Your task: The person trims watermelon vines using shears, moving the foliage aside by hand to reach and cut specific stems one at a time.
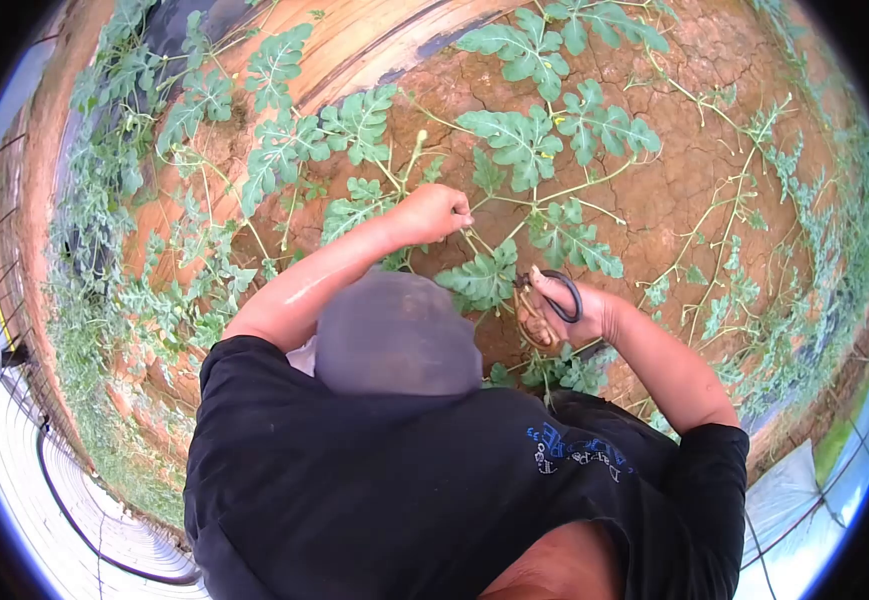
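Observation:
My left hand [432,214] is closed in a pinch above the watermelon vine. A thin green shoot [473,240] shows just below its fingertips and appears to be held between them. Lobed watermelon leaves [482,278] spread between my two hands. My right hand [566,308] is wrapped around scissors, whose black handle loop [576,300] stands out over the palm. The blades are hard to make out among the fingers and leaves. More vine leaves [516,145] lie on the soil just beyond my hands.
Cracked brown soil [644,235] lies around the vines. Dense foliage [104,330] runs along the left, with more plants [834,250] at the right. Plastic film [374,45] covers ground at the top. A grey rounded cloth shape [394,335] sits between my arms.

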`<state>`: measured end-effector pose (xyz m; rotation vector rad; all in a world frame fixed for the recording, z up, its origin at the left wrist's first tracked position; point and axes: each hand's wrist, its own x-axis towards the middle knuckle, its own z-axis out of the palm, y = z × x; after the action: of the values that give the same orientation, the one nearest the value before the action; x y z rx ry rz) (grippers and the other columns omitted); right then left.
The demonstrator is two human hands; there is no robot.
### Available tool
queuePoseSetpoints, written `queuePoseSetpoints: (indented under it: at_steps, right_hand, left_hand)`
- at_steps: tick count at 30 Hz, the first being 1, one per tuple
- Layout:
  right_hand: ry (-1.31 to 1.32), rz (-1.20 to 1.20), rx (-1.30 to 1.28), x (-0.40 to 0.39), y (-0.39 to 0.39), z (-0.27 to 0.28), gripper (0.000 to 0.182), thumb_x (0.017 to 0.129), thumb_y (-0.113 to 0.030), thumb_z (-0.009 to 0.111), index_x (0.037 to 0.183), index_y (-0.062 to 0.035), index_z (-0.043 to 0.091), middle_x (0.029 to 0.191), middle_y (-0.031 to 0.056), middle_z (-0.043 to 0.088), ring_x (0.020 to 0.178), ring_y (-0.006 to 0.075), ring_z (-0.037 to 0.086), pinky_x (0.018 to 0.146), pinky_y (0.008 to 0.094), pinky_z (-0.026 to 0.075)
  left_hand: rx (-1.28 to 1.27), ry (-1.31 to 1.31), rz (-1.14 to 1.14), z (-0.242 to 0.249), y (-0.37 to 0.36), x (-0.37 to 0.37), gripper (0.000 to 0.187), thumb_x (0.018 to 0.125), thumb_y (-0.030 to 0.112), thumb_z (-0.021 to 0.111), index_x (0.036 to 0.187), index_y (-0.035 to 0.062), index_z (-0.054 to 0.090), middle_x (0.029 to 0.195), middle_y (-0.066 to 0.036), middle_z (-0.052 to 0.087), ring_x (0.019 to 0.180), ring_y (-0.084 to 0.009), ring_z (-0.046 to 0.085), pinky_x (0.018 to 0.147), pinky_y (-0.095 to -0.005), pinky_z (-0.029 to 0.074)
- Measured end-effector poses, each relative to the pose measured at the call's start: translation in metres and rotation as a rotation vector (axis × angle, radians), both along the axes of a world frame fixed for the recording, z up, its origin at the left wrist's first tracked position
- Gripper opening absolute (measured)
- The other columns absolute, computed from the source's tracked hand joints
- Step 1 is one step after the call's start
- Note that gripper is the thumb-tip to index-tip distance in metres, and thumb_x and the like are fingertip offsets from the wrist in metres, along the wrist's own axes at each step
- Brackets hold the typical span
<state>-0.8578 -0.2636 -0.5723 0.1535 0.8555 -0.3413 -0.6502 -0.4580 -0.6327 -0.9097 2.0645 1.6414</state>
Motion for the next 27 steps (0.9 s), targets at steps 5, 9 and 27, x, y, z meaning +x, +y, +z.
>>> queuePoseSetpoints:
  at_steps: [5,9,27]
  right_hand:
    - [0.128,-0.145,0.137,0.030,-0.005,-0.006,0.060,0.086,-0.067,0.048,0.082,-0.0079,0.053,0.058,-0.0011,0.048,0.050,0.0103,0.046,0.045,0.0242,0.037]
    - [0.196,-0.214,0.175,0.027,0.005,-0.013,0.059,0.086,-0.068,0.049,0.081,-0.0096,0.050,0.052,-0.0065,0.035,0.046,0.0076,0.037,0.043,0.0222,0.034]
    - [0.507,0.339,-0.382,0.011,-0.118,0.024,0.055,0.092,-0.060,0.048,0.094,-0.0053,0.056,0.066,0.0000,0.049,0.057,0.0110,0.047,0.054,0.0241,0.038]
  left_hand:
    - [-0.237,0.400,-0.104,-0.021,0.010,0.015,0.016,0.088,0.020,0.065,0.092,0.0041,0.066,0.081,-0.008,0.065,0.053,-0.0151,0.060,0.056,-0.0322,0.049]
    - [0.135,0.223,0.109,0.014,0.001,0.018,0.015,0.091,0.020,0.062,0.092,0.0047,0.065,0.078,-0.006,0.062,0.052,-0.0118,0.058,0.052,-0.0300,0.046]
    - [0.267,0.145,0.977,0.051,-0.068,0.210,0.009,0.094,0.018,0.058,0.099,0.0105,0.061,0.080,0.002,0.062,0.061,-0.0058,0.054,0.052,-0.0210,0.042]
